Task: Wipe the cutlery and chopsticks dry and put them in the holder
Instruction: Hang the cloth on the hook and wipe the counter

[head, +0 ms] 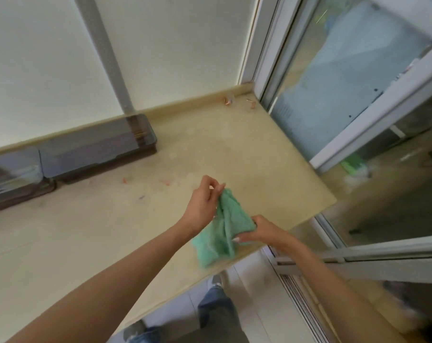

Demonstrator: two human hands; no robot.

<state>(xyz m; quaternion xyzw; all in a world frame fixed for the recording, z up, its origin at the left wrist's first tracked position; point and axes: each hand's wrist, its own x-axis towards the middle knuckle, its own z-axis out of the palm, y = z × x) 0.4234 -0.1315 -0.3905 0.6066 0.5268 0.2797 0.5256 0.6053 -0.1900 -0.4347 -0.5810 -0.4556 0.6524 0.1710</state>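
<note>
A green cloth (222,231) hangs between my two hands above the beige counter (111,231), near its right front corner. My left hand (203,203) pinches the cloth's upper end with thumb and fingertips. My right hand (258,231) grips the cloth's right side, fingers curled round it. No cutlery, chopsticks or holder can be seen in the frame. The picture is somewhat blurred.
Two dark boxes with clear lids (98,149) (14,177) stand along the back wall at the left. Small orange scraps (165,182) lie on the counter. A sliding glass door (346,82) borders the counter's right side. My legs and shoes (216,280) show below the front edge.
</note>
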